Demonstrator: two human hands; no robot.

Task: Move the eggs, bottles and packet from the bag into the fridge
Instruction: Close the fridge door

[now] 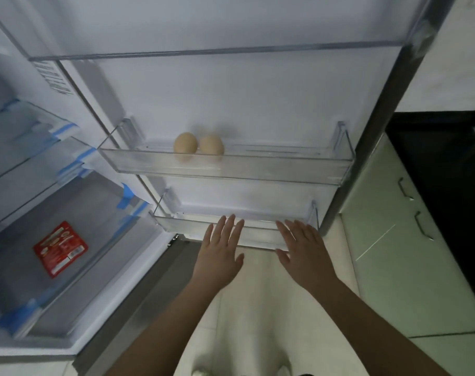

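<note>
Eggs first: two pale tan eggs (pixel 198 146) sit side by side, touching or nearly so, in the middle clear plastic door shelf (pixel 285 169) of the open white fridge door (pixel 230 99). My guess is they went there because the raised front lip stops them rolling out when the door swings. The flat red printed packet (pixel 60 249) lies label-up on the floor of the lower clear fridge compartment (pixel 100 213) on the left, well apart from the eggs, which makes sense for something flat that doesn't need propping.

Both hands are empty. The left hand (pixel 220 249) and the right hand (pixel 302 249) are spread flat, fingers straight and slightly fanned, palms down, reaching toward the lowest clear door shelf (pixel 260 229). The fingertips overlap its front edge in the view, but I can't tell if they're actually touching it or just hovering over it. Looks like a check of the shelf, or sizing it up as the spot for tall things.

No bottles anywhere in the fridge, and the bag isn't in view either. So I'd call it roughly halfway: eggs and packet in, bottles to go. That bottom door shelf is the obvious home for them, standing upright behind the rail.
</note>
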